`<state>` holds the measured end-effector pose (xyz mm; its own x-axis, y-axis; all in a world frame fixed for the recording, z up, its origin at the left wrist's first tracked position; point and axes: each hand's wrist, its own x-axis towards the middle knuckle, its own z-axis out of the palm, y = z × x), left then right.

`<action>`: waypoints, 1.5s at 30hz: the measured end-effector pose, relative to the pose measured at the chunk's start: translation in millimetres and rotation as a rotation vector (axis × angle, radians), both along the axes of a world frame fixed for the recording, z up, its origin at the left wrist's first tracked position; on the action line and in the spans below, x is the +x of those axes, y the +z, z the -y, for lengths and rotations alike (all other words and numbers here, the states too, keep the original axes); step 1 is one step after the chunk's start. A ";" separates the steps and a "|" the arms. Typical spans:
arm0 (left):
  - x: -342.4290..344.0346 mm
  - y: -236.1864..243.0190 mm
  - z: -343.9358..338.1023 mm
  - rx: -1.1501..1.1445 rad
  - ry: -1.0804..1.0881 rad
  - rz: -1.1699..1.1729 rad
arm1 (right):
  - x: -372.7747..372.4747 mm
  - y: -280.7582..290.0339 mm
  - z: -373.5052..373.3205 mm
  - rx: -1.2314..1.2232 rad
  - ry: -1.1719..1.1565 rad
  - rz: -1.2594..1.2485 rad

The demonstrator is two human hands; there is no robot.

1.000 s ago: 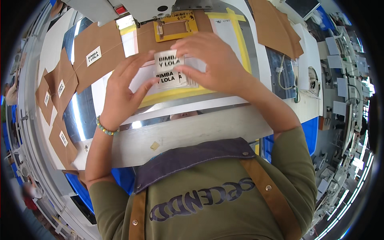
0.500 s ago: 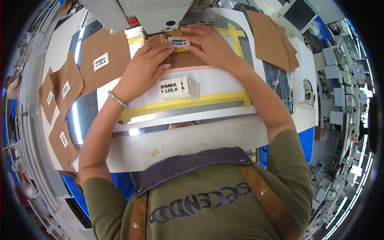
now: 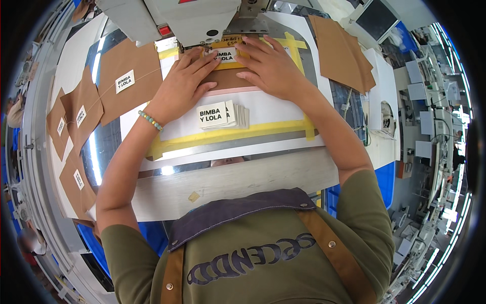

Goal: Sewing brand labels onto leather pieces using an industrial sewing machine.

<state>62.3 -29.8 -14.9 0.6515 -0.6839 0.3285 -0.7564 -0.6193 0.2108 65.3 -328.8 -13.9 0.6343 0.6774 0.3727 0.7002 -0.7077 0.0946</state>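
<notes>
At twelve o'clock I see black lettering on a white label (image 3: pixel 228 54), a yellow frame (image 3: pixel 231 65) round it, brown material (image 3: pixel 229 80) at its six-o'clock edge. At eleven, the label stack (image 3: pixel 212 115) is black on white; at half past one, brown pieces (image 3: pixel 340 57).

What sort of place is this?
Probably a sewing workshop: a bulky light-grey machine head, flat brown panels bearing white rectangular labels, and a stack of matching white labels suggest it.

Black two-line capitals stand on the white label (image 3: pixel 227 53) (partly covered) in the yellow frame (image 3: pixel 230 65), on the stacked labels (image 3: pixel 211 115) and on the brown panels' labels (image 3: pixel 125 81); handwriting marks the frame, large dark letters the olive garment (image 3: pixel 253 276).
</notes>
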 end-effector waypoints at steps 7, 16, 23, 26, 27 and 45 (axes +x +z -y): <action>-1.0 4.5 -7.2 -0.051 0.004 -0.059 | 2.3 12.2 -9.9 0.057 0.041 -0.080; -24.3 51.0 -24.9 -0.145 0.036 -0.187 | 19.4 9.4 -31.2 0.193 0.130 -0.374; -90.1 136.6 22.0 -0.628 -0.529 -0.368 | 15.3 14.3 -28.2 0.171 0.080 -0.438; -139.5 154.2 57.1 -1.072 -0.746 -0.421 | 14.2 16.5 -38.3 0.148 0.096 -0.376; -140.1 160.1 66.6 -1.098 -0.887 -0.378 | 13.3 15.6 -40.7 0.154 0.111 -0.377; -130.1 138.9 35.6 -0.572 -1.021 -0.770 | 37.4 3.9 -39.7 0.179 0.051 -0.328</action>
